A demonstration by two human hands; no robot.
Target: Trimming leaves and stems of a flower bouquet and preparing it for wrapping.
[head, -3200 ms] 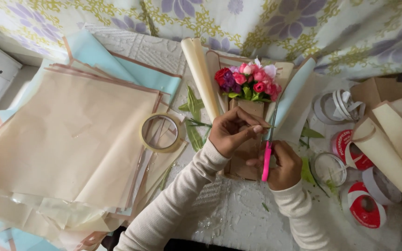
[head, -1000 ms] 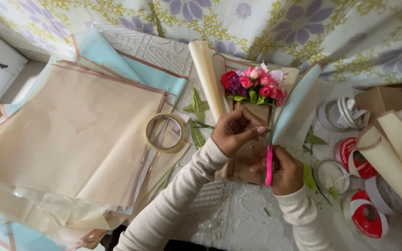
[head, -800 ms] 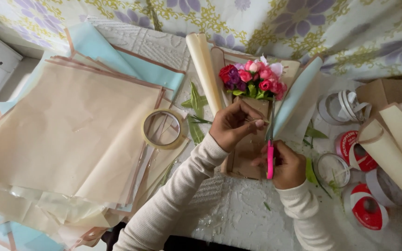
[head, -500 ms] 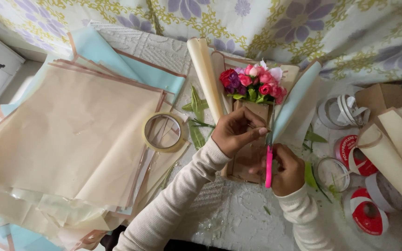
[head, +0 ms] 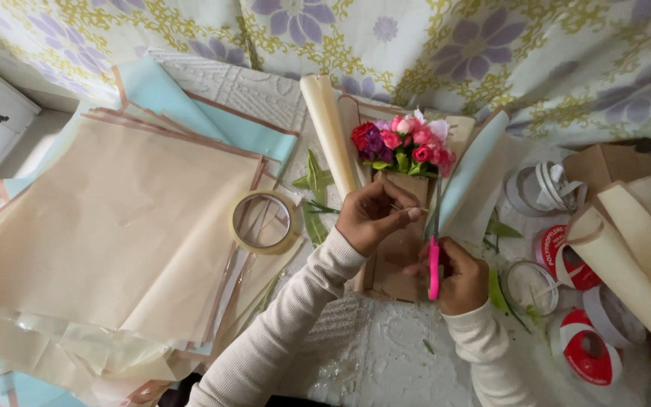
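A small bouquet of red, pink and purple flowers [head: 404, 143] lies wrapped in brown kraft paper [head: 397, 260] at the middle of the work surface. My left hand [head: 371, 215] rests on the wrap just below the flowers, pinching a thin strand at its fingertips. My right hand [head: 457, 275] grips pink-handled scissors [head: 434, 256], whose blades point up along the right edge of the brown wrap. A cream paper roll [head: 329, 128] lies left of the bouquet and a pale blue sheet [head: 472, 177] lies right of it.
A stack of beige and blue wrapping sheets [head: 107, 226] fills the left, with a ring of clear tape [head: 263, 221] on its edge. Ribbon spools in red and white [head: 585, 350] and cream paper rolls [head: 627, 264] crowd the right. Cut leaves [head: 312, 181] litter the lace cloth.
Both hands stay at the bouquet wrap with only slight shifts; the scissors remain along the wrap's right edge. The view has wobbled a little.
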